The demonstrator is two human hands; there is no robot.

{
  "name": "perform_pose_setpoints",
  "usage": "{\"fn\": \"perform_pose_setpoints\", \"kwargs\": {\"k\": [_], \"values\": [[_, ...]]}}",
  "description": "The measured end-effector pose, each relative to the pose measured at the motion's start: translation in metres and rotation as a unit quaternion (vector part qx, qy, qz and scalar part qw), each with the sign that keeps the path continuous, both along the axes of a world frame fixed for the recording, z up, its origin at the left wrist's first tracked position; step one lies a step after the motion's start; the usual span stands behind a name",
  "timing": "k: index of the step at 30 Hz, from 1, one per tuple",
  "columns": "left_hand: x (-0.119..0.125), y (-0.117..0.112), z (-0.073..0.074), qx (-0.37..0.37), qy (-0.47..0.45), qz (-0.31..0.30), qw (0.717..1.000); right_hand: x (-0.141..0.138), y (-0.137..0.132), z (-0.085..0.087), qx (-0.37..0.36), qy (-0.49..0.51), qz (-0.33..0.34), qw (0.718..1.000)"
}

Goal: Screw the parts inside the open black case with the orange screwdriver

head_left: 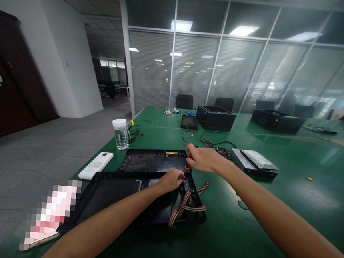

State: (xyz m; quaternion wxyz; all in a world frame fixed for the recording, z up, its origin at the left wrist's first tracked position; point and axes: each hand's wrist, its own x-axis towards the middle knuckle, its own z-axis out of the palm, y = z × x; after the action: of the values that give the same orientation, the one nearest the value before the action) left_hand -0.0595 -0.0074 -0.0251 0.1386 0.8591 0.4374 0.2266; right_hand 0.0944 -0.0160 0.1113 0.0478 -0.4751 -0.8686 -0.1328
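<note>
My right hand [201,157] is closed around a red-handled screwdriver [190,155], which points down at the black plastic casing [109,187]. Close below it, my left hand [172,180] pinches at the casing's inner right part, by the tool's lower end; whatever is between those fingertips is too small to make out. A striped ribbon cable [185,206] lies looped over the casing's right end. Behind, touching or nearly touching it, lies a second black panel [148,161] with a gold-coloured strip [172,154] near its far edge.
Left of the casing are a white device [95,165], a clear water bottle [121,134] and a blurred-out printed item [52,211]. A metal drive unit [255,162] sits to the right. Black boxes [215,118] and loose cables [215,143] stand farther back on the green table [302,220].
</note>
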Motion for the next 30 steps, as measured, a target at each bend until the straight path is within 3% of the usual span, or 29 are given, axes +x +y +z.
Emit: {"fn": "perform_pose_setpoints", "kwargs": {"k": [8,10,12,14,16,17,19,21,22,23,24,26,28,30], "values": [[0.0,-0.001,0.001,-0.009,-0.003,-0.001,1.0,0.004,0.003,-0.002,-0.026,0.024,0.012,0.999],[0.0,-0.001,0.0,-0.003,-0.001,0.0,1.0,0.008,0.007,-0.004,-0.007,0.048,-0.016,0.999],[0.0,0.0,-0.001,0.009,0.003,-0.002,1.0,0.02,0.012,-0.013,0.005,0.105,-0.033,0.994],[-0.001,0.0,-0.002,0.023,0.01,-0.007,1.0,0.04,0.017,-0.032,-0.018,0.203,-0.024,0.979],[-0.001,-0.001,-0.005,0.036,0.019,-0.013,0.999,0.066,0.022,-0.063,-0.083,0.349,-0.017,0.933],[-0.002,-0.001,-0.006,0.04,0.021,-0.016,0.999,0.079,0.024,-0.081,-0.136,0.441,-0.021,0.887],[-0.001,-0.002,-0.008,0.044,0.019,-0.017,0.999,0.101,0.028,-0.116,-0.205,0.642,-0.057,0.737],[0.001,-0.002,-0.007,0.046,0.011,-0.014,0.999,0.115,0.031,-0.142,-0.206,0.776,-0.08,0.591],[0.001,-0.002,-0.005,0.048,0.008,-0.013,0.999,0.119,0.032,-0.149,-0.2,0.815,-0.081,0.537],[0.0,-0.002,-0.002,0.049,0.006,-0.013,0.999,0.12,0.033,-0.154,-0.196,0.839,-0.074,0.502],[-0.001,-0.001,0.002,0.046,0.006,-0.013,0.999,0.119,0.034,-0.155,-0.196,0.852,-0.062,0.482],[-0.009,0.002,0.013,0.018,0.021,-0.022,0.999,0.115,0.033,-0.154,-0.206,0.854,-0.032,0.476],[-0.022,0.006,0.025,-0.035,0.063,-0.04,0.997,0.109,0.032,-0.152,-0.225,0.835,-0.005,0.502],[-0.037,0.01,0.032,-0.086,0.119,-0.051,0.988,0.105,0.029,-0.153,-0.221,0.805,0.011,0.55]]}}
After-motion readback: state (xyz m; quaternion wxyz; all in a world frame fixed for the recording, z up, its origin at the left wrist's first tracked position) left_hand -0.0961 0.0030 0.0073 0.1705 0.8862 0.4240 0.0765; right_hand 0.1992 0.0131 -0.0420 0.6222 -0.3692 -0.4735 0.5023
